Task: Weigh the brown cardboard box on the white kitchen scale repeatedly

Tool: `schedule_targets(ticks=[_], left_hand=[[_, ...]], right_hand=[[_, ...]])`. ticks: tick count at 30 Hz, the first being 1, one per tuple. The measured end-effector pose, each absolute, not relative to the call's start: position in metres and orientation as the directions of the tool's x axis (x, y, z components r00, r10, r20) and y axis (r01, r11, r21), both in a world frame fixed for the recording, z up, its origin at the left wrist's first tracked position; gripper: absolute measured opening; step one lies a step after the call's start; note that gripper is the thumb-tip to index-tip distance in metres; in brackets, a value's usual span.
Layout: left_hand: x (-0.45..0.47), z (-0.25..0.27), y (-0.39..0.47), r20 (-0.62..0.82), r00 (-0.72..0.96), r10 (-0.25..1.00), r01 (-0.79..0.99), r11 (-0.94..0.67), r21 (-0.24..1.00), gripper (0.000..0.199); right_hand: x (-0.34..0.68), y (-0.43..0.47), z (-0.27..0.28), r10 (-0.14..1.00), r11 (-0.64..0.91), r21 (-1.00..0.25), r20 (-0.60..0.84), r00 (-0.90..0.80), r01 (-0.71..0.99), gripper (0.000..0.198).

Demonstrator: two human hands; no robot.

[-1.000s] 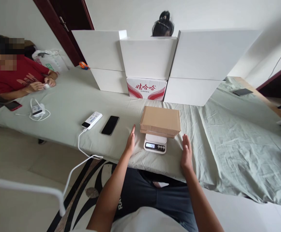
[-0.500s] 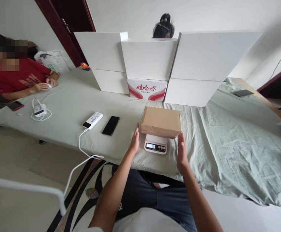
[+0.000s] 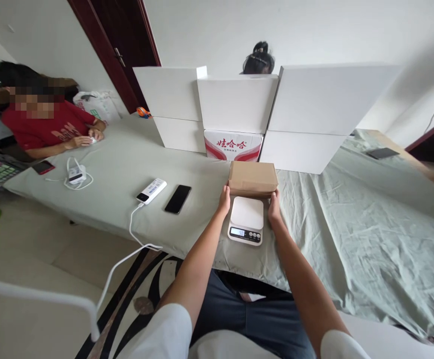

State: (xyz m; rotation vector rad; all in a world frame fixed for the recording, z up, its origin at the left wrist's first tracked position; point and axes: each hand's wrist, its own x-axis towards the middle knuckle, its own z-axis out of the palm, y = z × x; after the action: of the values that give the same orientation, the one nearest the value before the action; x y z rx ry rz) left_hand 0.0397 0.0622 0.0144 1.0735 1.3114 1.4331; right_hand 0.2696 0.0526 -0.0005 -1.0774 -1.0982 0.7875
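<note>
A brown cardboard box (image 3: 253, 175) is held between my two hands, just beyond the white kitchen scale. My left hand (image 3: 224, 199) presses on its left side, and my right hand (image 3: 274, 205) grips the right side. In front of the box stands the kitchen scale (image 3: 247, 213), its weighing plate bare and its small display lit. Whether the box rests on the cloth or hangs slightly above it, I cannot tell.
White boxes (image 3: 312, 99) form a wall behind, with a printed white-and-red carton (image 3: 233, 145) low in the middle. To the left lie a black phone (image 3: 178, 199) and a white power bank (image 3: 152, 191) with a cable. A person in red (image 3: 63, 124) sits at far left; another's hair shows behind the boxes.
The cardboard box has left the scale and moved away from me, to behind it. My hands, apart from its sides before, now hold it. The view has shifted slightly.
</note>
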Motion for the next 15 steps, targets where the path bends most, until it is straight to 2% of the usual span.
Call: schedule_targets(ticks=[7, 15], left_hand=[[0.036, 0.01, 0.059, 0.098, -0.201, 0.975, -0.002, -0.101, 0.995, 0.064], [0.038, 0.021, 0.057, 0.044, -0.161, 0.986, 0.051, -0.036, 0.998, 0.07]], right_hand=[[0.268, 0.044, -0.001, 0.898, 0.299, -0.951, 0.309, 0.312, 0.079, 0.079], [0.268, 0.05, -0.001, 0.886, 0.33, -0.938, 0.348, 0.306, 0.109, 0.059]])
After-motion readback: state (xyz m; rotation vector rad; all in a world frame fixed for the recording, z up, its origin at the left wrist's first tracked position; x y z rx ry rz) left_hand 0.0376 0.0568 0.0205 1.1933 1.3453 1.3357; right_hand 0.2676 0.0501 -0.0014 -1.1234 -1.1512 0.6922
